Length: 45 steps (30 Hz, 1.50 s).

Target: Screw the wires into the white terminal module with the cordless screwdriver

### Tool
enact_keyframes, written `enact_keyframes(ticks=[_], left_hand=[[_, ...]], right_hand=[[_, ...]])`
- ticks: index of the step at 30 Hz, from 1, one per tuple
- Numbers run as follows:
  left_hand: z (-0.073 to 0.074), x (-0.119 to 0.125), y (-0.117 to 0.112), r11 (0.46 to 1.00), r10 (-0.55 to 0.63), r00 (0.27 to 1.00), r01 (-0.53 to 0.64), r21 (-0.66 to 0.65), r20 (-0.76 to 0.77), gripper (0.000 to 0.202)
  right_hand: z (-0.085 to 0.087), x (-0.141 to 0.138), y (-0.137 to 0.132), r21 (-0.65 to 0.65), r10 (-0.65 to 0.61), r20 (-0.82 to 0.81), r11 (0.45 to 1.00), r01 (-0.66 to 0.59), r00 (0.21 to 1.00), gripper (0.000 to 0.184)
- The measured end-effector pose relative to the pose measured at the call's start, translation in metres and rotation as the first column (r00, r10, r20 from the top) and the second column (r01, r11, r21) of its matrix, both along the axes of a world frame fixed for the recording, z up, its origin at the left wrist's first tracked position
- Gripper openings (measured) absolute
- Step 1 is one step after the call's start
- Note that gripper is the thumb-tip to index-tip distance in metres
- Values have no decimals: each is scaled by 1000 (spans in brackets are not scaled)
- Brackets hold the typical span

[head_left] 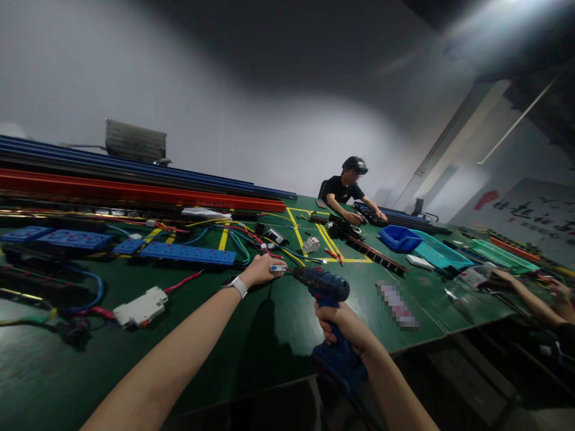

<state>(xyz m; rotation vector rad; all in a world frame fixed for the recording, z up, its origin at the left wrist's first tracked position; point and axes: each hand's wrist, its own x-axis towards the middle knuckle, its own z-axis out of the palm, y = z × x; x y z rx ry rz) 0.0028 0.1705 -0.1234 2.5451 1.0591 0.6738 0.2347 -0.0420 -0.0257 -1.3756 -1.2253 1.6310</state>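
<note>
Over the green surface [215, 359], the left hand [260, 270] was pinching a small white-and-blue part [277, 269] between its fingers, a pale-banded watch [239, 286] around that wrist. The right hand [344, 323] was wrapped around the grip of a blue power drill [323, 284], whose battery end hung by the near edge of the surface while its nose pointed leftward at the part; whether the tip touched it, I could not tell. Beyond the left hand lay a tangle of colored wires [242, 242], and a white block [311, 244] sat near the yellow tape lines [323, 233] toward the far edge. To the left, a long blue socket strip [186, 253] lay in front of an orange rail [135, 190], with blue rails [135, 163] behind it along the far edge. Nearer the left end, a white breaker-like unit [140, 306] lay with red wire running from it. Toward the right end stood a blue bin [399, 237] just beside a teal tray [442, 251]. A person in a black top [344, 188] leaned over the far edge, both hands among dark parts, and another person's forearm [525, 293] reached in over the right end.
</note>
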Motion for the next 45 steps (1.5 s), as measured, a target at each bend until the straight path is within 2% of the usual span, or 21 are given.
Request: enact_keyframes(ticks=[21, 32, 45], left_hand=[[1, 1, -1, 1000, 7, 1000, -8, -20, -14, 37], [2, -1, -3, 999, 6, 1000, -6, -41, 4, 37], [0, 0, -1, 999, 7, 1000, -7, -44, 13, 37]], right_hand=[[1, -1, 0, -13, -24, 7, 1000, 24, 1000, 21], [0, 1, 0, 7, 7, 9, 1000, -7, 1000, 21], [2, 0, 0, -20, -16, 4, 1000, 16, 1000, 19]])
